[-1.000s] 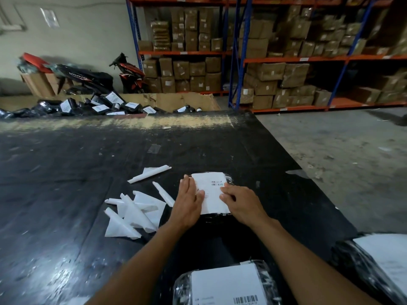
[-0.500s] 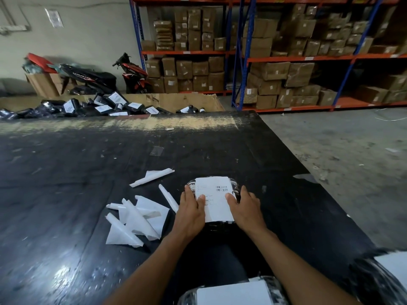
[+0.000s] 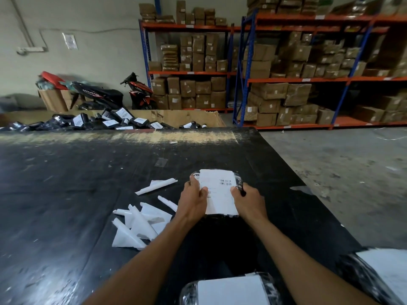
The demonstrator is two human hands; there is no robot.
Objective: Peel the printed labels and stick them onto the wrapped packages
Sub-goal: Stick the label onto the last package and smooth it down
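A black wrapped package (image 3: 238,181) with a white printed label (image 3: 218,194) on its top sits at the middle of the black table (image 3: 77,183). My left hand (image 3: 192,201) grips its left side, thumb on the label. My right hand (image 3: 247,200) grips its right side, thumb on the label's right edge. The package looks lifted and tilted toward me; I cannot tell whether it touches the table. Two more labelled wrapped packages lie near me, one at the bottom edge (image 3: 229,290) and one at the lower right (image 3: 378,274).
Several peeled white backing papers (image 3: 141,221) lie left of my hands. A cardboard bin (image 3: 187,118) beyond the table's far edge holds many labelled black packages (image 3: 110,122). Shelves of brown boxes (image 3: 286,73) stand behind, a scooter (image 3: 138,91) by the wall, concrete floor (image 3: 352,161) on the right.
Both hands went from pressing flat on the label to gripping the package's sides. The package has come up and tilted toward me. My head has risen, showing more shelving.
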